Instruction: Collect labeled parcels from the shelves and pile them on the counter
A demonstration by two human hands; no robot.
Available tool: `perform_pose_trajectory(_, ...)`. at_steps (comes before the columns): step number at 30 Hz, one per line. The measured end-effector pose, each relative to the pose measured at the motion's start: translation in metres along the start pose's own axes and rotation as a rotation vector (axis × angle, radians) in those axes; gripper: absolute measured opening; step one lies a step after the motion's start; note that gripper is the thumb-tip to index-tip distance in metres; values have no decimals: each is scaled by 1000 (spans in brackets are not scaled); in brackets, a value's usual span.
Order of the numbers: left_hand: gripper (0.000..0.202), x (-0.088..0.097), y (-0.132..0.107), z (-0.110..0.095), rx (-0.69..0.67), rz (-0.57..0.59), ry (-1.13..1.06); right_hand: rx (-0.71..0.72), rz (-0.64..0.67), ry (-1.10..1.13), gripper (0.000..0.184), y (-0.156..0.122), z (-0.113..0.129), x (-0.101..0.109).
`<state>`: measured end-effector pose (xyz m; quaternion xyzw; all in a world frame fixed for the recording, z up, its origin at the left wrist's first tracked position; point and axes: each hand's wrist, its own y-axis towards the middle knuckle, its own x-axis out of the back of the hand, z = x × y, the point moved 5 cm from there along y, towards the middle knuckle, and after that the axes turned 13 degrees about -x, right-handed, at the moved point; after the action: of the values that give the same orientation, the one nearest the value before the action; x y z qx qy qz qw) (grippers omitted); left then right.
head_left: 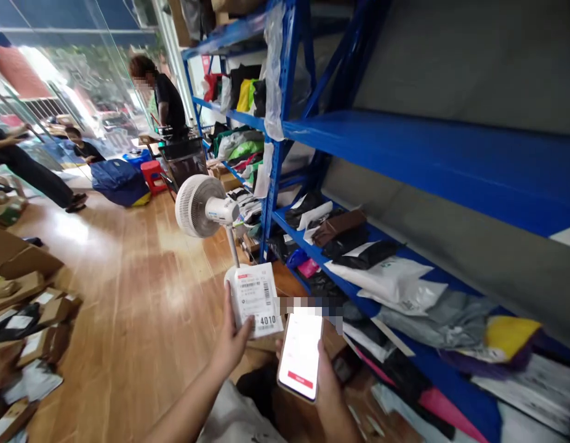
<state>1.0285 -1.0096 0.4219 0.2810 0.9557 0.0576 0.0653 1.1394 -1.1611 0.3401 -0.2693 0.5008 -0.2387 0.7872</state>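
My left hand is closed on a flat white parcel with a printed shipping label, a barcode and the number 4010. The thumb lies across the parcel's front, and the fingers go behind its left side. To the right, my right hand grips a smartphone upright. Its lit screen is mostly white with a red bar near the bottom. The parcel and the phone are held close together, both facing me. Just beyond the parcel stands a white fan on a pole.
Blue metal shelves run along the right, the lower ones holding several bagged parcels. Cardboard boxes and packets lie on the wooden floor at left. A person stands by a black chair; a red stool is nearby.
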Motion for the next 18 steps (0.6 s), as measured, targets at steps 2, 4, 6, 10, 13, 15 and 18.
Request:
perform_pose_trajectory(2, 101, 30, -2, -11, 10, 20, 16, -2, -53, 70, 76, -4, -4, -21)
perform_pose_trajectory(4, 100, 59, -3, -20, -7, 23, 47, 24, -118, 77, 81, -8, -6, -38)
perform_pose_trajectory(6, 95, 87, -2, -27, -72, 35, 116, 40, -124, 21, 80, -11, -11, -56)
perform_pose_trajectory(10, 88, 143, 11, -32, -158, 81, 195, 119, 100, -85, 70, -10, -30, -112)
perform_pose_trajectory(13, 92, 184, 26, -30, -100, 113, 111, 167, 289, -102, 65, -3, -52, -162)
perform_pose_trajectory(15, 92, 209, 36, -29, -67, 103, 58, 189, 323, -132, 68, 6, -67, -189)
perform_pose_trajectory(18, 88, 237, 48, -28, -45, 67, 32, 247, 312, -195, 81, 19, -84, -218)
